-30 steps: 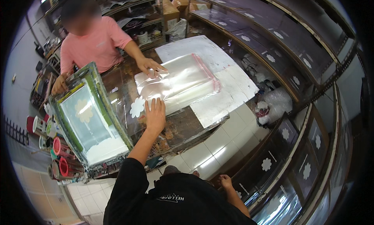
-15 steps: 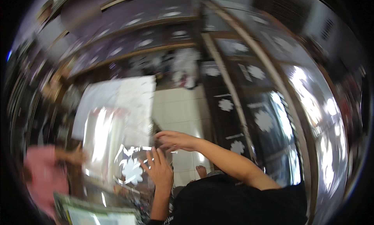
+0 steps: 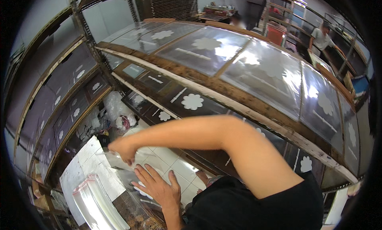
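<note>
My right hand (image 3: 125, 150) reaches across to the lower left, its fingers closed at the far edge of a clear plastic sheet (image 3: 124, 175). Close in front of it, my left hand (image 3: 160, 191) is open, fingers spread over the same sheet. A white flower print (image 3: 141, 188) on the sheet shows partly beneath the left hand. Beside them lies a stack of glossy clear plastic bags (image 3: 97, 204) with reddish strips at one end. It overlaps a white board with dark marks (image 3: 90, 163).
On the right, a long rack with a wooden rail (image 3: 238, 100) carries clear sheets with white flower prints (image 3: 207, 43). More loaded shelves (image 3: 67, 100) stand at the left. Crumpled plastic (image 3: 116, 104) lies past the tiled floor (image 3: 157, 160). A person (image 3: 320, 39) is far back right.
My view has swung right, bringing the rack into full sight. My right arm now extends farther over the sheet. The co-worker in pink at the left is out of view.
</note>
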Demonstrator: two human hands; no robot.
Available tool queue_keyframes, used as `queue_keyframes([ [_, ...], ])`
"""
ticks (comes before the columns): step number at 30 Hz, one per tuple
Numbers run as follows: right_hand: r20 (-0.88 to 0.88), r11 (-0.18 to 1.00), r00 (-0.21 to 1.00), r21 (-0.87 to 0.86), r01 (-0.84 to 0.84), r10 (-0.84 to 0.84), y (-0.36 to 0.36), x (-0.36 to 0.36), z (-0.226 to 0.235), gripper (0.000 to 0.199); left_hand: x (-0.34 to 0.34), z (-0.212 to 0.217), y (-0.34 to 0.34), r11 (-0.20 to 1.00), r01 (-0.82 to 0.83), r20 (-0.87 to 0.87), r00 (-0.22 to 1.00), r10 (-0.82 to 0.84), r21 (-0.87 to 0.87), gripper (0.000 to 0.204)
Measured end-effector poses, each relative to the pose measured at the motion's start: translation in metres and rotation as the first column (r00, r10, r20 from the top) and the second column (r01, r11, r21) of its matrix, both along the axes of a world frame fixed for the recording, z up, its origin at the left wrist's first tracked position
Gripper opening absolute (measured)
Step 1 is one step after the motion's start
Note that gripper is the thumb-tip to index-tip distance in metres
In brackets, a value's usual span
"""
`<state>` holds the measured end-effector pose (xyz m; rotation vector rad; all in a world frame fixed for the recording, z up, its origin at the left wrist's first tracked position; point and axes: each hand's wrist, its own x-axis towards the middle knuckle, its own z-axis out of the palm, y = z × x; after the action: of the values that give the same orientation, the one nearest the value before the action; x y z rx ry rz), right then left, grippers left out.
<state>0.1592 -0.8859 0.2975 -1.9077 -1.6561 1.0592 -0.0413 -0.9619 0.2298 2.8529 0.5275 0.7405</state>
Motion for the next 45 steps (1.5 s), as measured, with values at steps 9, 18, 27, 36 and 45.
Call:
queue_keyframes([
  [9, 0.035, 0.858, 0.877, 0.230, 0.459, -0.479, -0.258, 0.036, 0.250, 0.046, -0.051, 0.028, -0.014, 0.952, 0.286, 0.576, 0.762, -0.296, 0.110, 0.062],
  [18, 0.248, 0.468, 0.412, 0.237, 0.851, -0.877, -0.515, 0.094, 0.276, 0.025, -0.002, -0.172, -0.007, 0.874, 0.155, 0.098, 0.987, -0.124, -0.460, 0.037],
  [27, 0.423, 0.248, 0.200, 0.060, 0.967, -0.884, -0.606, 0.170, 0.206, 0.018, -0.078, -0.374, -0.059, 0.732, 0.000, -0.313, 0.904, -0.292, -0.682, 0.036],
  [36, 0.485, 0.276, 0.174, 0.148, 0.950, -0.857, -0.639, 0.212, 0.181, 0.021, -0.147, -0.432, -0.055, 0.637, -0.301, -0.515, 0.838, -0.178, -0.710, 0.033],
  [45, 0.386, 0.267, 0.186, 0.167, 0.949, -0.903, -0.642, 0.219, 0.171, 0.025, -0.152, -0.442, -0.049, 0.725, -0.268, -0.497, 0.860, -0.116, -0.634, 0.033],
])
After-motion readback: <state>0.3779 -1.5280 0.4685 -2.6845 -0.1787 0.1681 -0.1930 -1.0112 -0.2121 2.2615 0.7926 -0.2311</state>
